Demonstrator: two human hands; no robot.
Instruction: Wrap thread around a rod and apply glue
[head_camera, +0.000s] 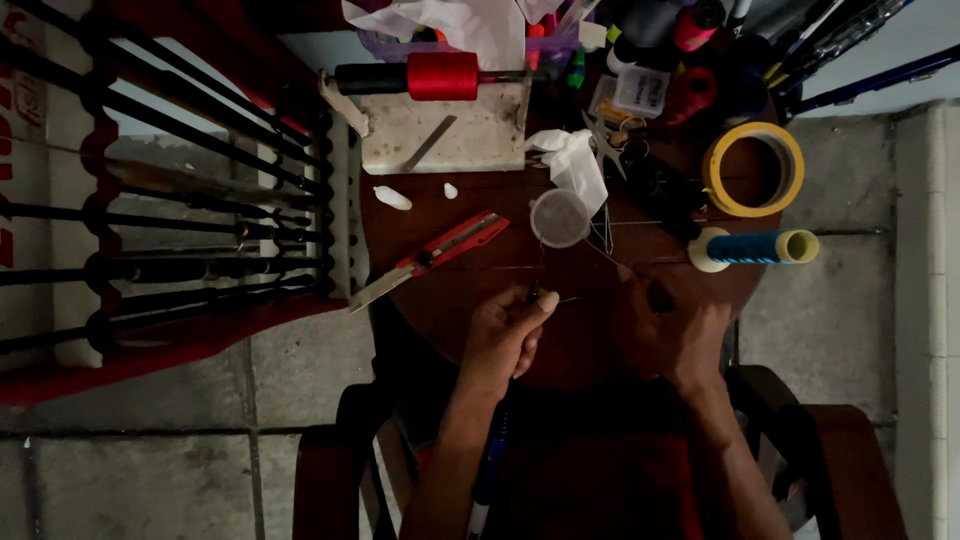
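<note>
Thread: a thin line runs across the round table, passing between the two hands; it is barely visible in the dim light.
Small dark piece: left hand pinches a short dark item at thumb and forefinger tip; its kind cannot be made out.
Left hand state: closed in a fingertip pinch on the small dark piece, near table edge.
Right hand state: right hand lies in shadow, fingers curled, a dark bit at its fingertips; whether it clamps anything I cannot tell.
Hands relative: apart, side by side, the thread line stretching between and just beyond them.
Handling judgement: thread looks light, limp, easy to slip and tangle; best taken by fingertip pinch close to the working end and kept under slight tension. The small piece likely rolls away if released.
Beyond left hand: red cutter, blade out, pointing away to the left.
Beyond both hands: clear round cap, white tissue, red spool on a white stand.
Beyond right hand: blue spool lying on its side, yellow tape ring.
Left of left hand: rack of dark rods.
Hidden: thread ends, right fingertips, and the clutter at the far table edge are lost in shadow; forearms are cut off at frame bottom.
</note>
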